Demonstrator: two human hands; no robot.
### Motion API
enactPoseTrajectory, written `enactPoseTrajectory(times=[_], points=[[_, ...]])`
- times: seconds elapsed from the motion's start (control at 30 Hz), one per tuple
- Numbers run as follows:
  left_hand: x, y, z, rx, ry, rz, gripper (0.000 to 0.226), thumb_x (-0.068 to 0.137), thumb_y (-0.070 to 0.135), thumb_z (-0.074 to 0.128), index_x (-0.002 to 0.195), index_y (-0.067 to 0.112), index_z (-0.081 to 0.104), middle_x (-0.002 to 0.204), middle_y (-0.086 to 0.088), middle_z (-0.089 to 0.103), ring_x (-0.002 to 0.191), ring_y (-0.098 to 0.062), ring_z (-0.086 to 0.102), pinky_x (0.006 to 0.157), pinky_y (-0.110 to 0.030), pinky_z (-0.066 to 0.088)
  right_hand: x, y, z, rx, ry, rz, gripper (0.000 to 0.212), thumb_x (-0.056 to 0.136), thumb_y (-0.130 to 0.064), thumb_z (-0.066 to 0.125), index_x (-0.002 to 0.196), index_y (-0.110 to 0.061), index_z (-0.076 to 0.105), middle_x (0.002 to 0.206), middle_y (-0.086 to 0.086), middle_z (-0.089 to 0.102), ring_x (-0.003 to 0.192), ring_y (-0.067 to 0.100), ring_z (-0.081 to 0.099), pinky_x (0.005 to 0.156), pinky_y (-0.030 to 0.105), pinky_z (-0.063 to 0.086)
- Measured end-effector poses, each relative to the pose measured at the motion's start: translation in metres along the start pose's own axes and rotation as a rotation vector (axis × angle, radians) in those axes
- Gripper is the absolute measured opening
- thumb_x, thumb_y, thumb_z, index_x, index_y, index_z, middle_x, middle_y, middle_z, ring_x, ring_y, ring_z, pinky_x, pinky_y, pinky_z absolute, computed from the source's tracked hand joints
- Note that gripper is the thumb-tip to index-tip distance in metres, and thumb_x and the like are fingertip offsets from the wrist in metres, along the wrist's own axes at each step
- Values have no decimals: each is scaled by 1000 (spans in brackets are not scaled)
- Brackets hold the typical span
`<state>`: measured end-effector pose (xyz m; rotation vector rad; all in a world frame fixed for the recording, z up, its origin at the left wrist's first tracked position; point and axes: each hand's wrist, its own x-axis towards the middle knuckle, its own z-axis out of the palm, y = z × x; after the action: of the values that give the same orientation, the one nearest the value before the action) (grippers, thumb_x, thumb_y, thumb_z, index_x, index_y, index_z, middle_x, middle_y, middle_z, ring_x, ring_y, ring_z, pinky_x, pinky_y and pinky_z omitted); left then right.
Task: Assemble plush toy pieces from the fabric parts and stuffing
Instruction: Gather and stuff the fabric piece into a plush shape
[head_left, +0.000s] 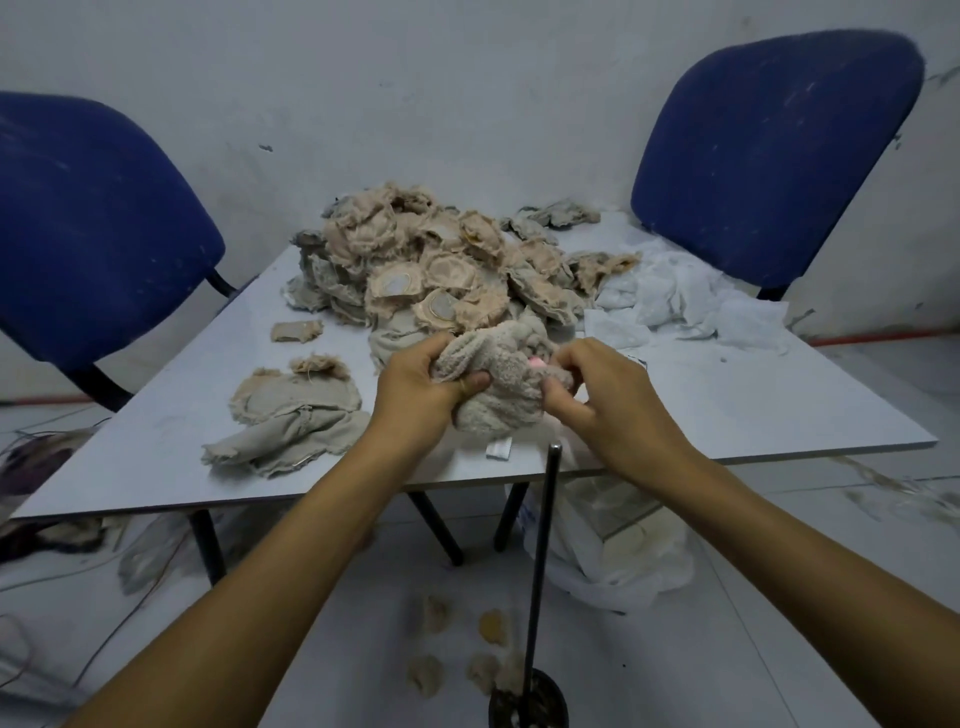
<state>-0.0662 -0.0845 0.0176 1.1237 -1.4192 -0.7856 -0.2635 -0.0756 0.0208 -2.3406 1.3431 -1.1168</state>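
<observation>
While I watch the head view, my left hand has its fingers curled round one side of a grey-beige plush piece, thumb pressed into the pile. My right hand pinches the other side of that piece, fingertips bent in next to a small pink spot on the fabric. Both hands hold the plush piece just above the near part of the bench.

Just behind the hands lies a large heap of fabric parts, beige and grey, frayed at the edges. A few more fabric pieces lie flat on the bench to the left of my left forearm. White stuffing spreads across the right far side of the bench, touching the heap.

A dark rod stands upright from a round black base on the floor between my forearms. Two blue chairs stand at the far side of the bench, against the wall. A white bag sits under the bench.
</observation>
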Motion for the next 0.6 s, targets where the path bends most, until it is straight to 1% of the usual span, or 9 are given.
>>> enactPoseTrajectory(times=[0.07, 0.1, 0.13, 0.2, 0.27, 0.33, 0.43, 0.53, 0.6], points=[[0, 0, 1, -40, -1, -29, 36, 82, -12, 67, 98, 20, 67, 92, 3, 72, 86, -9, 68, 81, -29, 58, -1, 2, 1, 41, 34, 13, 9, 91, -17, 67, 86, -11, 63, 80, 1, 59, 76, 17, 54, 66, 28, 44], [-2, -1, 3, -84, -20, -62, 36, 83, -15, 64, 101, 17, 66, 95, 1, 72, 88, -9, 68, 82, -28, 58, -2, 4, 1, 130, 4, 43, 10, 91, -20, 68, 84, -14, 66, 77, -2, 62, 75, 14, 58, 66, 26, 48], [-5, -4, 5, -111, -41, -89, 37, 84, -16, 61, 105, 14, 65, 98, -2, 71, 91, -11, 68, 83, -28, 57, -3, 4, 2, 262, -43, 105, 14, 93, -24, 67, 81, -16, 69, 74, -5, 64, 73, 10, 61, 66, 26, 52], [-9, -10, 8, -91, -51, -107, 37, 85, -15, 62, 108, 14, 65, 103, -4, 71, 98, -18, 67, 87, -31, 56, -6, 4, 3, 466, -75, 247, 29, 97, -30, 61, 73, -18, 71, 68, -5, 66, 66, 9, 63, 63, 34, 58], [-11, -13, 9, -57, -27, -92, 35, 82, -11, 69, 106, 15, 66, 101, -4, 72, 98, -21, 68, 88, -35, 56, -6, 3, 6, 461, -37, 257, 25, 96, -32, 63, 74, -27, 74, 66, -4, 69, 60, 11, 62, 60, 37, 57], [-11, -13, 10, -60, -13, -92, 34, 79, -10, 73, 103, 13, 68, 100, -9, 74, 98, -26, 69, 88, -41, 56, -4, 0, 7, 461, -28, 261, 11, 91, -31, 71, 82, -34, 77, 68, -4, 72, 57, 9, 61, 57, 31, 56], [-12, -13, 8, -53, -11, -68, 33, 77, -11, 74, 96, 15, 69, 97, -10, 74, 96, -28, 69, 87, -44, 57, -1, -3, 6, 631, -69, 421, 11, 85, -32, 78, 74, -29, 79, 61, -4, 67, 52, 9, 56, 49, 23, 51], [-14, -13, 7, 31, -48, 10, 34, 74, -11, 76, 81, 20, 64, 81, 6, 68, 80, -13, 63, 79, -40, 55, 2, -5, 5, 736, -54, 550, 22, 86, -30, 76, 66, -21, 76, 53, -2, 54, 45, 9, 46, 43, 18, 42], [-13, -11, 7, 43, -41, 24, 36, 73, -12, 76, 80, 21, 64, 79, 10, 67, 80, -10, 60, 79, -39, 55, 2, -5, 6, 740, -15, 562, 24, 86, -28, 76, 63, -20, 73, 53, -4, 52, 45, 8, 45, 44, 18, 42]])
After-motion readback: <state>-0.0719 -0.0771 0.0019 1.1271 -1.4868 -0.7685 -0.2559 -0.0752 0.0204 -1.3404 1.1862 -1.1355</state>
